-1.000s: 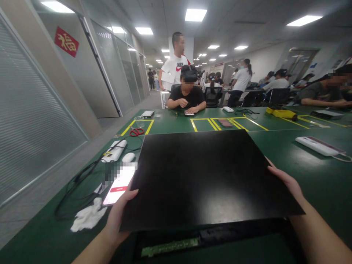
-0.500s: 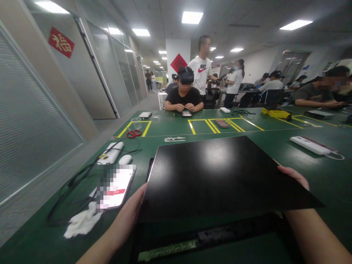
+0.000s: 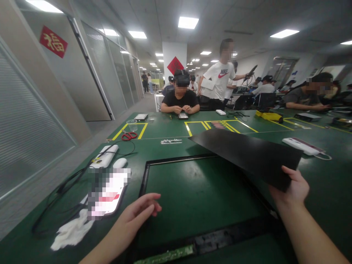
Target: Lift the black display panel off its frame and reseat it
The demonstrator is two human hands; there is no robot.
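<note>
A thin black rectangular panel (image 3: pixel 247 150), like a screen sheet, is tilted above the right side of a black frame (image 3: pixel 145 176). My right hand (image 3: pixel 294 187) grips the panel by its near right edge, thumb on top. My left hand (image 3: pixel 144 211) holds nothing; its fingers are apart over the frame's left side. The frame lies on the green table, which shows through its middle. Along the frame's near bar runs a green circuit board strip (image 3: pixel 167 253). The panel covers part of the frame's far right corner.
Left of the frame lie a lit phone (image 3: pixel 111 198), crumpled white tissue (image 3: pixel 72 231), a white mouse-shaped object (image 3: pixel 120 163), black cables (image 3: pixel 64 189) and red-handled scissors (image 3: pixel 129 136). A white power strip-like device (image 3: pixel 302 146) is at right. Across the table sits a person (image 3: pixel 180 97).
The panel has swung to the right and tilted, uncovering the frame. My left hand has let go of it, while my right hand still holds it. A standing person behind has turned and moved right.
</note>
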